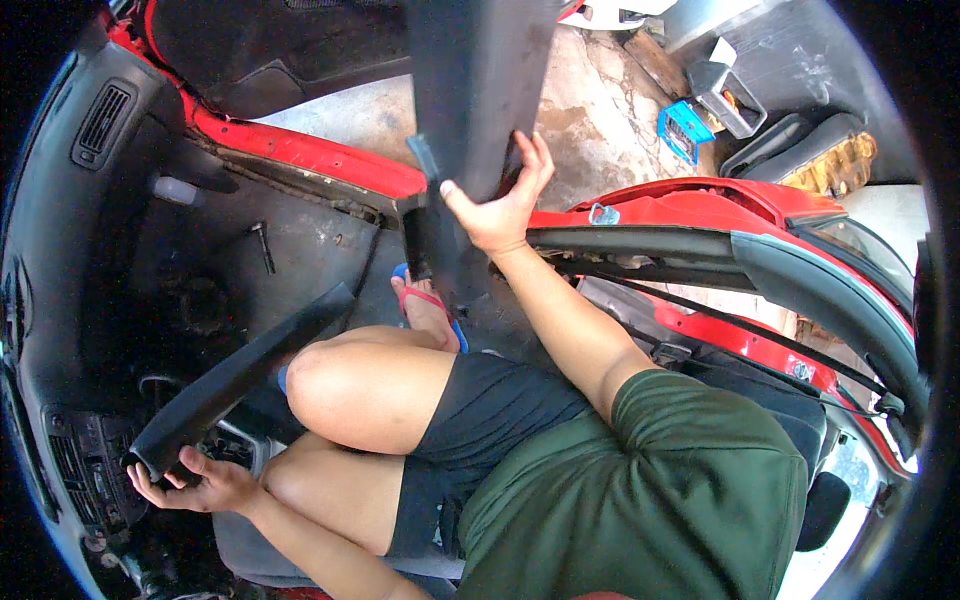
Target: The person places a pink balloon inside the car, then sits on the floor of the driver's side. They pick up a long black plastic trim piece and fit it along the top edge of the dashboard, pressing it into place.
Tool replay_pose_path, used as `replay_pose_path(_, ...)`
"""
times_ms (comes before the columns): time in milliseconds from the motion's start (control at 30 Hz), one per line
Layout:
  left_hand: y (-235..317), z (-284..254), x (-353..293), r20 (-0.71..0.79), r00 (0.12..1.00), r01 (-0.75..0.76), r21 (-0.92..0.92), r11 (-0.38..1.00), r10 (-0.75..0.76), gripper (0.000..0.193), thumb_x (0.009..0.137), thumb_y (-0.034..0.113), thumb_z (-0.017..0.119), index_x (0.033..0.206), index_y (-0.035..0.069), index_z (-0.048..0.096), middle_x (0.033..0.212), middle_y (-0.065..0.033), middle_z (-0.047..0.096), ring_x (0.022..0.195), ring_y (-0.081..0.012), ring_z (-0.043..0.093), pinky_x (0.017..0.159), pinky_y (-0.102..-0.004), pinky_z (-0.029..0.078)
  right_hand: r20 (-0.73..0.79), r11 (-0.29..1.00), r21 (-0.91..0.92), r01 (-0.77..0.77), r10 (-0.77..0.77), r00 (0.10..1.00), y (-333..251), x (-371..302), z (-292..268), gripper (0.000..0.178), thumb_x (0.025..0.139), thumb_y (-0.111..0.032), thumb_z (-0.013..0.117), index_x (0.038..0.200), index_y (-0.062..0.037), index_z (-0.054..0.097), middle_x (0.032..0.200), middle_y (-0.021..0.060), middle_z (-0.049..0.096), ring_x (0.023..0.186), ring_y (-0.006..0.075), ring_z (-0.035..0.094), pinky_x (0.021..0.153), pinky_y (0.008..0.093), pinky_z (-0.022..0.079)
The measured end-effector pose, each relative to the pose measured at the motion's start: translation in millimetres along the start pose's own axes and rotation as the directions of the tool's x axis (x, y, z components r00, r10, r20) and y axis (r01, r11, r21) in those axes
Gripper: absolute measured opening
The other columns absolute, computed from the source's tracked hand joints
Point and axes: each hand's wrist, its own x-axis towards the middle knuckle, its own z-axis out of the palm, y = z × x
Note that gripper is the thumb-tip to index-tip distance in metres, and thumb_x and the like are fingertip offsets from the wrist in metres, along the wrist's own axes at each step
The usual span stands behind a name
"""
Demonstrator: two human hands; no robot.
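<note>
I sit inside a car with a red body and a bare floor. My left hand, low on the left, grips the near end of a long, narrow black trim strip. The strip slants up and right past my knee, in front of the dashboard. Higher up, my right hand clasps a wide dark grey trim panel, thumb on one side and fingers round its edge. That panel stands across the door opening, its top beyond the picture and its surface slightly blurred.
The black dashboard curves along the left. A tool with a dark handle lies on the car floor. The red door sill runs across. Outside are a blue plastic case, a grey frame and a removed cushion.
</note>
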Motion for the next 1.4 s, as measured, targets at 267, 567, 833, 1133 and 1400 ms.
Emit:
replay_pose_path(267,0,3,1,-0.032,0.999,0.019,-0.013,1.000,-0.019,0.071,0.097,0.049,0.071,0.148,0.009,0.043,0.154,-0.0160,0.044,0.136,-0.0336,0.048,0.106,-0.0483,0.042,-0.264,0.929,0.178,-0.324,0.363,0.894,1,60,39,0.113,0.063,-0.021,0.096,0.152,0.0020,0.030,0.147,0.0225,0.032,0.138,0.0361,0.040,0.118,0.0478,0.036)
replay_pose_path(567,6,17,12,-0.004,1.000,-0.010,-0.044,0.999,0.009,0.074,0.100,0.046,0.068,0.152,0.004,0.037,0.153,-0.0185,0.040,0.124,-0.0330,0.055,0.101,-0.0438,0.050,-0.354,0.448,0.245,-0.860,0.867,0.351,68,113,94,0.110,0.059,-0.034,0.096,0.150,-0.0082,0.039,0.142,0.0257,0.043,0.131,0.0437,0.047,0.112,0.0556,0.041)
replay_pose_path(833,11,49,27,-0.008,0.996,-0.093,-0.015,0.996,0.093,0.077,0.103,0.056,0.059,0.154,0.002,0.035,0.155,-0.0214,0.040,0.134,-0.0357,0.049,0.105,-0.0458,0.048,-0.368,0.103,0.445,-0.889,0.926,-0.077,196,91,127,0.104,0.063,-0.031,0.093,0.149,-0.0133,0.038,0.139,0.0247,0.055,0.121,0.0396,0.060,0.105,0.0523,0.051)
replay_pose_path(1133,11,76,35,0.046,0.990,-0.139,0.085,0.987,0.136,0.075,0.108,0.055,0.046,0.156,0.000,0.030,0.153,-0.0235,0.038,0.139,-0.0372,0.044,0.112,-0.0505,0.042,-0.436,-0.070,0.430,-0.900,0.857,-0.275,271,67,122,0.114,0.067,-0.035,0.092,0.155,-0.0092,0.024,0.147,0.0251,0.049,0.124,0.0401,0.059,0.108,0.0484,0.050)
replay_pose_path(1400,11,97,41,0.069,0.990,-0.133,0.097,0.986,0.126,0.078,0.108,0.057,0.044,0.157,-0.001,0.028,0.156,-0.0243,0.036,0.142,-0.0380,0.042,0.114,-0.0509,0.040,-0.426,-0.056,0.503,-0.862,0.852,-0.304,301,70,134,0.114,0.068,-0.030,0.091,0.152,-0.0024,0.020,0.147,0.0233,0.047,0.125,0.0368,0.058,0.107,0.0467,0.052)
